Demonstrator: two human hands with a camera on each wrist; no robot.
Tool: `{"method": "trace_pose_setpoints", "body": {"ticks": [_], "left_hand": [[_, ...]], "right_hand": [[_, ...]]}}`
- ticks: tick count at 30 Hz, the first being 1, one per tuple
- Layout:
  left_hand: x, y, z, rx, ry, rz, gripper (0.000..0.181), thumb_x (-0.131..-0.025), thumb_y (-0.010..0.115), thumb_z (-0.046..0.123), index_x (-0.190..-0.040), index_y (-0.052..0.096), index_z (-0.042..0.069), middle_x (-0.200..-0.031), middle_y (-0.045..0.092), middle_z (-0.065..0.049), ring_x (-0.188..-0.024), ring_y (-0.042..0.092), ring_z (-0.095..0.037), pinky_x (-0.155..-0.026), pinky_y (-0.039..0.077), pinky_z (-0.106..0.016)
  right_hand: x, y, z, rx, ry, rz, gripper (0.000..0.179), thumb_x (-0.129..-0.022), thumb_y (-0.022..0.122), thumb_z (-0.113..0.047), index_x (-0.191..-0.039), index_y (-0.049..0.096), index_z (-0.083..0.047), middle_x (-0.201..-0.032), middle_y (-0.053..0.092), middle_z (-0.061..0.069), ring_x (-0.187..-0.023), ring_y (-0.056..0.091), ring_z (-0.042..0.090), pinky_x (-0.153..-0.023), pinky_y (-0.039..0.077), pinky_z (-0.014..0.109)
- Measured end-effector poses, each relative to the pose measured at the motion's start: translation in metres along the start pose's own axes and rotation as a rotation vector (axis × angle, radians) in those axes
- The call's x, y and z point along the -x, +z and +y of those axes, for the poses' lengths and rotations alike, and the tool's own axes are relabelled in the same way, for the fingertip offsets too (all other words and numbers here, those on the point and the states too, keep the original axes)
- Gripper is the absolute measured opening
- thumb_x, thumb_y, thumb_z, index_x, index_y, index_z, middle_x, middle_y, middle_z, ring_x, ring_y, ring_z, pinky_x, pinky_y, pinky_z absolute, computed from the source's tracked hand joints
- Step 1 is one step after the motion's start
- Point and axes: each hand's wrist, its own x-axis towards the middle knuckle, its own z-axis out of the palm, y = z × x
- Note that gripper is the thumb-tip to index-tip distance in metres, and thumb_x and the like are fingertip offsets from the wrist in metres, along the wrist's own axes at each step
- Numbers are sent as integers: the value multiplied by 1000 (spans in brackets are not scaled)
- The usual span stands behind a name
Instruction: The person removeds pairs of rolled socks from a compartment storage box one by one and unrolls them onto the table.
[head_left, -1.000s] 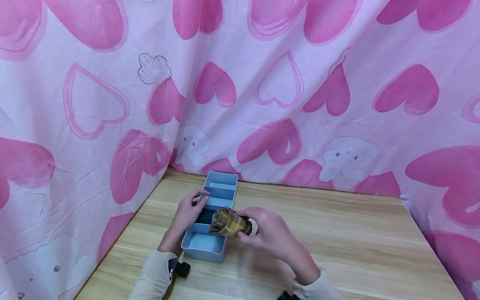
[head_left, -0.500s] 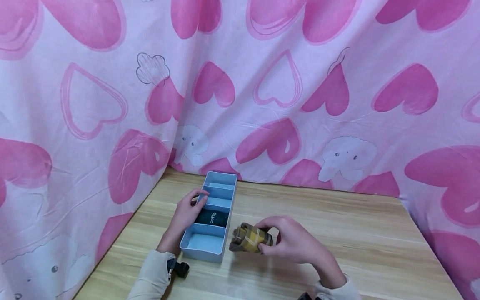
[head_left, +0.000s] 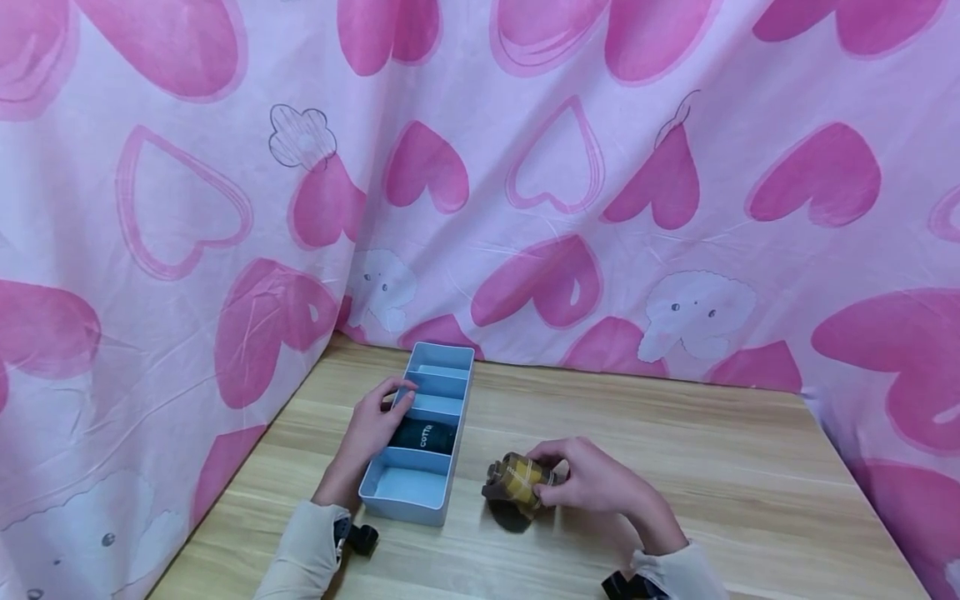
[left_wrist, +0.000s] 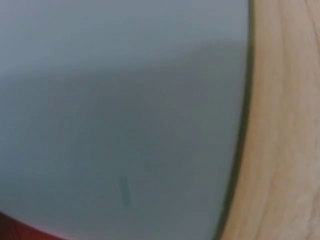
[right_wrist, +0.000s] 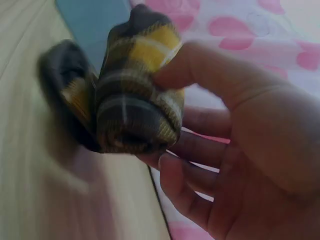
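Observation:
My right hand (head_left: 592,479) pinches a rolled plaid sock (head_left: 521,475) in yellow and brown, low over the table to the right of the divided box. In the right wrist view the thumb presses one side of the sock roll (right_wrist: 140,90), with fingers behind it. A dark loose flap (right_wrist: 67,90) of the sock hangs away from the roll. My left hand (head_left: 377,419) holds the left rim of the light blue divided box (head_left: 405,510). A dark green rolled item (head_left: 426,435) with white lettering lies in one compartment. The left wrist view shows only the box's outer wall (left_wrist: 125,125), close up.
The other compartments of the box show bare floors. Wooden table surface (head_left: 712,467) extends to the right of the hands. A pink heart-patterned curtain (head_left: 555,275) closes off the back and the left side.
My right hand has carried the plaid sock rightward and down from over the box, uncovering the dark green item. A flap of the sock now hangs loose. The left hand stays on the rim.

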Motion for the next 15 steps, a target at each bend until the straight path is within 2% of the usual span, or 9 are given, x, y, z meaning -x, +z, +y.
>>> {"method": "trace_pose_setpoints", "body": {"ticks": [3,6,11,15], "left_hand": [[0,-1,1,-11,-1,-11,32,-100,55,51,-126,62,34,-149,50,0,-134,53,-37,-108,44,-62],[0,-2,1,-36,-6,-11,33,-99,55,54,-126,61,36,-150,50,-1,-130,56,-37,-106,45,-62],[1,-1,2,-81,9,-10,32,-100,54,52,-127,60,36,-149,51,-2,-128,57,-36,-105,47,-61],[2,0,3,-122,35,4,28,-102,53,45,-127,60,33,-146,54,-2,-126,58,-34,-104,48,-60]], "right_hand": [[-3,2,7,-16,20,35,42,-86,77,-17,-125,60,-23,-111,70,-6,-98,68,12,-82,58,28],[-5,4,12,-31,1,79,40,-88,77,-15,-122,58,-23,-122,66,-4,-106,68,16,-85,59,29],[-7,6,14,19,-61,128,28,-89,74,-8,-111,69,-24,-124,66,-1,-114,64,22,-81,60,30],[-8,8,16,114,-42,180,27,-89,75,-12,-112,73,-26,-125,66,0,-112,63,18,-80,59,28]]}}
